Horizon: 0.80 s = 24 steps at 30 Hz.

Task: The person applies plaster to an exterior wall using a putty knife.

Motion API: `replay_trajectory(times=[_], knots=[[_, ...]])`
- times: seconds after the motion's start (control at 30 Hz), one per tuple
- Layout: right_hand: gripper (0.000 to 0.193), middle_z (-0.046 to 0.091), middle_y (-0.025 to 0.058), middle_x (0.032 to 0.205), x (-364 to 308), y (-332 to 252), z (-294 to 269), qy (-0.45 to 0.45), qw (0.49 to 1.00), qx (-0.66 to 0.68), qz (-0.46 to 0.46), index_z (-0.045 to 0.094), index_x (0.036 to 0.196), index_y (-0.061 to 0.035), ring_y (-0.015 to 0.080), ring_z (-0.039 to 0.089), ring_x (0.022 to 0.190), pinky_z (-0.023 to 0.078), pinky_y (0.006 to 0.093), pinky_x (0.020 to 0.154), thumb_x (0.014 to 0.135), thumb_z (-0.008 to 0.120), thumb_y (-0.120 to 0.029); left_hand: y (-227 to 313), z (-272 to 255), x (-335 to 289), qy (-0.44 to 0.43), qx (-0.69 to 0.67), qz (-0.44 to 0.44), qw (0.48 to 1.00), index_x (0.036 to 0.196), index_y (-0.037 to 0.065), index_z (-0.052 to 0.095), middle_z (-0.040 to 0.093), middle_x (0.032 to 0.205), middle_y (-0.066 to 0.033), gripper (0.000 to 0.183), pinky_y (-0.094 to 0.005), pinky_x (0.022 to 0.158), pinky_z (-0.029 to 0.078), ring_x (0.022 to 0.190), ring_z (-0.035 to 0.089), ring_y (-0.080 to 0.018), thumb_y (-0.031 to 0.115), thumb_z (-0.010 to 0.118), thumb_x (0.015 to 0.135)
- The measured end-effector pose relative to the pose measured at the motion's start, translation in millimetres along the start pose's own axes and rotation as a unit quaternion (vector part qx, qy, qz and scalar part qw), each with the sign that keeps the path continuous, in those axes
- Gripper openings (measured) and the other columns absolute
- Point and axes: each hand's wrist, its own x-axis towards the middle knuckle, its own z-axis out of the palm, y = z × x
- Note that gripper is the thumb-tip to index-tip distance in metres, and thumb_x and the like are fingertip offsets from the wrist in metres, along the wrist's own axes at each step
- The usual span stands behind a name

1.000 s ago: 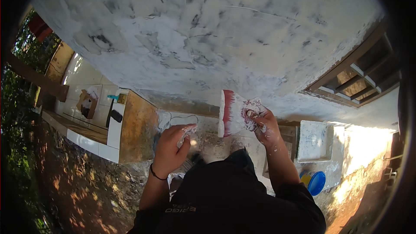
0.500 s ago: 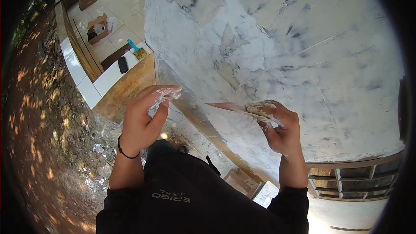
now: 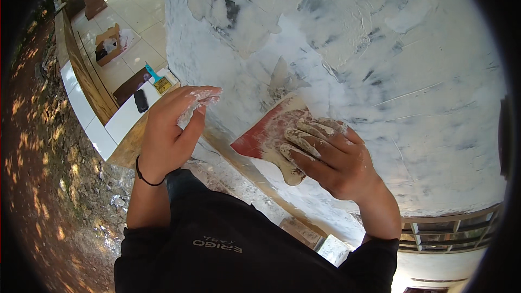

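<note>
My right hand grips a red putty spreader, its fingers splayed over the upper face. Pale putty coats much of the blade and those fingers. The spreader lies broadside in front of the patchy white-grey wall, seemingly pressed to it or very close. To the left, my left hand hovers in front of the wall's corner, loosely curved with a gap between thumb and fingers. White putty smears its fingertips and inner side; no tool shows in it.
A tiled ledge at the left bears a blue-handled paintbrush and a black oblong object. An open cardboard box sits on the tiled floor behind. Rough ground runs down the left; a window grille is at lower right.
The spreader has turned from edge-on to broadside against the wall, as my right hand rolled over and moved slightly left. My left hand shifted a little up and left.
</note>
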Motion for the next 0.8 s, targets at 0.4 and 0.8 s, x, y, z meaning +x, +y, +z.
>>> replay_trajectory(times=[0.4,0.8], knots=[[0.029,0.068,-0.003,0.095,151,43,66,-0.143,0.975,-0.158,-0.07,0.072,0.1,-0.0187,0.0085,0.062,0.084,0.044,0.0202,0.071,0.072,0.064,-0.013,-158,-68,107,-0.026,-0.095,0.043,0.994,0.104,-0.001,0.064,0.066,0.096,-0.0145,0.028,-0.0314,0.076,0.05,0.086,0.064,-0.0261,-0.006,0.05,0.08],[0.028,0.069,-0.0025,0.09,167,91,138,-0.139,0.944,-0.278,-0.115,0.072,0.101,-0.0174,0.014,0.065,0.098,0.053,0.0361,0.089,0.076,0.062,-0.012,-231,-79,129,-0.045,-0.169,0.035,0.984,0.101,-0.001,0.065,0.067,0.094,-0.0143,0.027,-0.034,0.076,0.049,0.084,0.063,-0.0264,-0.006,0.051,0.078]])
